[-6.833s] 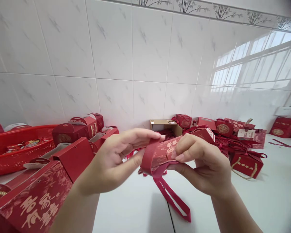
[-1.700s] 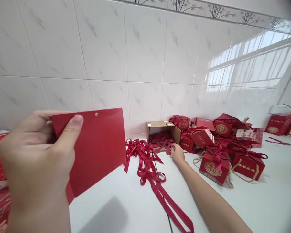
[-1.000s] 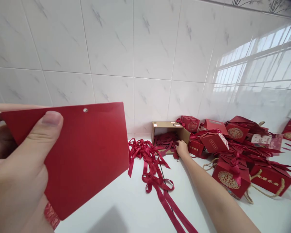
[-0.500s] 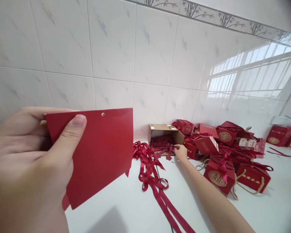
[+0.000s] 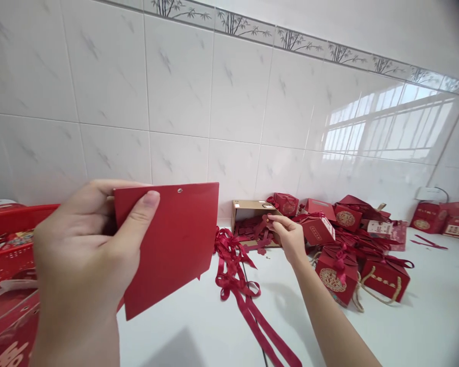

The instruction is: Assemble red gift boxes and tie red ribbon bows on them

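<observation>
My left hand is closed on a flat red gift box panel, thumb across its near face. The panel is held up above the table and has a small hole near its top edge. My right hand pinches a small dark-red paper cut-out with a gold dot on it, just in front of an open cardboard box. Inside that box lie more dark-red cut-outs; a few spill out at its front edge.
Loose red ribbons trail over the white table. Finished red gift boxes are heaped on the right. A red basket of wrapped items and printed red sheets stand at left. A tiled wall rises behind.
My right hand has lifted away from the cardboard box's front, a small dark-red cut-out now showing in its fingers. My left hand and the red panel have shifted right in view.
</observation>
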`<action>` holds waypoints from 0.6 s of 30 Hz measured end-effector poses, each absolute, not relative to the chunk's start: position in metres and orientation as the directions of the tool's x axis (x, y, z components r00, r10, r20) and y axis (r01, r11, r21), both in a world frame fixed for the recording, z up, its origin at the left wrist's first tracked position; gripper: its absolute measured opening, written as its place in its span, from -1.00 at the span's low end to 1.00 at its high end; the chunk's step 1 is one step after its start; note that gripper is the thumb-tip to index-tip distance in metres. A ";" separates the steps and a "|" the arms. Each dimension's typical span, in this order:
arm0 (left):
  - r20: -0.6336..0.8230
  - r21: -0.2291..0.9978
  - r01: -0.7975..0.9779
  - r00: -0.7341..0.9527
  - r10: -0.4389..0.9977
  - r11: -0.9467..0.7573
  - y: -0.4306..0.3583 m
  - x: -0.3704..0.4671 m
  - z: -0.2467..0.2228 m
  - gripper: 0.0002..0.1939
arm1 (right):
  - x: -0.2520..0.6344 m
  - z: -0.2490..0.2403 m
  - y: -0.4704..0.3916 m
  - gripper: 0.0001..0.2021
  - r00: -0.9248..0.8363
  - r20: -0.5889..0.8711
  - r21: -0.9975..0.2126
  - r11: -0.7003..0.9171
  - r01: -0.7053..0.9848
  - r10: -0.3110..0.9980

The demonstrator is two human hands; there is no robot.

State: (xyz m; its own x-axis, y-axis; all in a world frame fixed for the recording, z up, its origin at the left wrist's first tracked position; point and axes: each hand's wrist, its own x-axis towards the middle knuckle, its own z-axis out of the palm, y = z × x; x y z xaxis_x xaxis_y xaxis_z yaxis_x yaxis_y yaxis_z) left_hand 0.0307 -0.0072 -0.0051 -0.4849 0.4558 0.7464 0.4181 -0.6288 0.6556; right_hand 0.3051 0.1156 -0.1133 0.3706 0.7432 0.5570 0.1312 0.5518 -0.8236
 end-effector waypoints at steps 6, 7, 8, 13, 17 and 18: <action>0.691 0.715 0.378 -0.254 0.677 -0.588 -0.023 0.045 0.002 -0.91 | 0.287 -0.072 0.058 -0.76 0.292 0.684 -0.708 0.704 0.048 0.668; 0.665 0.728 0.357 -0.161 0.729 -0.585 -0.024 0.044 0.001 -0.90 | 0.285 -0.068 0.049 -0.72 0.260 0.723 -0.671 0.741 0.043 0.640; 0.638 0.737 0.336 -0.062 0.767 -0.586 -0.025 0.043 0.000 -0.89 | 0.284 -0.065 0.041 -0.66 0.217 0.765 -0.629 0.776 0.049 0.606; 0.533 0.712 0.293 0.366 0.763 -0.638 -0.032 0.042 -0.005 -0.87 | 0.279 -0.054 0.002 -0.72 -0.014 0.921 -0.381 0.906 0.184 0.390; 0.509 0.691 0.283 0.462 0.726 -0.665 -0.038 0.050 -0.009 -0.90 | 0.277 -0.050 -0.018 -0.66 -0.095 0.961 -0.222 0.932 0.285 0.258; 0.501 0.694 0.281 0.473 0.725 -0.663 -0.039 0.052 -0.010 -0.91 | 0.276 -0.049 -0.021 -0.63 -0.109 0.969 -0.177 0.933 0.315 0.221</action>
